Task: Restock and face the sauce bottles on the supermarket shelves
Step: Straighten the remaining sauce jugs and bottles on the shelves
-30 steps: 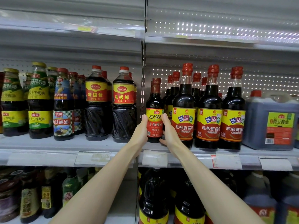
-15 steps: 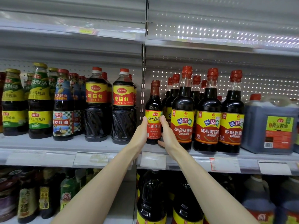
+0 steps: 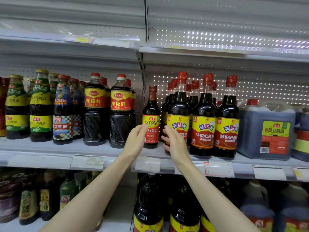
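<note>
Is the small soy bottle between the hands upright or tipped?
Upright: the small soy bottle stands base-down on the shelf, neck vertical, label facing out.

A supermarket aisle: grey metal shelves (image 3: 100, 150) with pegboard backs carry rows of labelled dark sauce bottles (image 3: 203, 118), with price tags (image 3: 87, 162) along the edges.

Upright red-labelled soy sauce bottle (image 3: 151, 121) at shelf front
</note>
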### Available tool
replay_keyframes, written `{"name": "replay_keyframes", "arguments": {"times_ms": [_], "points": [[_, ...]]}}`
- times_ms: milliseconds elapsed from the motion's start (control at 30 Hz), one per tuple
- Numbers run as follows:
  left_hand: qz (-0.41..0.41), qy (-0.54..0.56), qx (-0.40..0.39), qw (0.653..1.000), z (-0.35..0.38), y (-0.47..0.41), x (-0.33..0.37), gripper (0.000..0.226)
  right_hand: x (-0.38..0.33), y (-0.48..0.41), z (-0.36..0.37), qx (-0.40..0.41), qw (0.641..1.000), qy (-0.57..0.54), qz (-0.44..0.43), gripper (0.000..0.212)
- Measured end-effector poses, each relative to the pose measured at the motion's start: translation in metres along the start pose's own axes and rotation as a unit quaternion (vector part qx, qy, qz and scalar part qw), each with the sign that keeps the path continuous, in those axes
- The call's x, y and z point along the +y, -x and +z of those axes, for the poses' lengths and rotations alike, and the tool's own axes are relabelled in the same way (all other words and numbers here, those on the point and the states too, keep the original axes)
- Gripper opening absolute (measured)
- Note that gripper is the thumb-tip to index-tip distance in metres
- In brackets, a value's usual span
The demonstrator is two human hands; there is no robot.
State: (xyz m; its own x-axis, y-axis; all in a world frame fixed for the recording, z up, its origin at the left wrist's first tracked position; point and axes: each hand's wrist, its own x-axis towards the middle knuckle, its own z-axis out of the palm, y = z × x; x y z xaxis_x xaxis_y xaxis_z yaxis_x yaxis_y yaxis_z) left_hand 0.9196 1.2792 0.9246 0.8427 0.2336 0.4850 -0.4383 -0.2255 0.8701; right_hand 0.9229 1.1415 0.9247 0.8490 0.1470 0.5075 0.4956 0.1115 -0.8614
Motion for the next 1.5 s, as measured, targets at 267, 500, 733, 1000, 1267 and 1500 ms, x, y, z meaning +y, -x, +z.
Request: {"name": "replay_keyframes", "arguments": {"times_ms": [267, 500, 733, 1000, 1267, 1500], "points": [[0.003, 0.005, -0.025, 1.000, 0.031, 0.021, 0.014, 0.036, -0.008, 0.015, -0.052, 0.063, 0.996, 0.054, -0.041, 0.021], [-0.020, 0.013, -0.043, 0.999, 0.060, 0.016, 0.015, 0.053, -0.016, 0.011, -0.066, 0.009, 0.999, 0.040, 0.019, 0.045], [-0.020, 0.045, -0.038, 0.998, 0.069, 0.014, 0.018, 0.034, -0.016, 0.003, -0.068, -0.020, 0.996, -0.009, 0.082, 0.045], [-0.029, 0.056, -0.031, 0.998, 0.073, 0.010, 0.016, 0.042, -0.007, -0.006, -0.071, -0.033, 0.995, -0.027, 0.092, 0.045], [-0.035, 0.053, -0.042, 0.997, 0.074, 0.000, 0.008, 0.046, 0.006, -0.020, -0.067, -0.040, 0.995, -0.015, 0.091, 0.020], [-0.042, 0.061, -0.054, 0.996, 0.075, -0.007, 0.006, 0.047, 0.019, -0.033, -0.065, -0.043, 0.995, -0.010, 0.084, 0.042]]}}
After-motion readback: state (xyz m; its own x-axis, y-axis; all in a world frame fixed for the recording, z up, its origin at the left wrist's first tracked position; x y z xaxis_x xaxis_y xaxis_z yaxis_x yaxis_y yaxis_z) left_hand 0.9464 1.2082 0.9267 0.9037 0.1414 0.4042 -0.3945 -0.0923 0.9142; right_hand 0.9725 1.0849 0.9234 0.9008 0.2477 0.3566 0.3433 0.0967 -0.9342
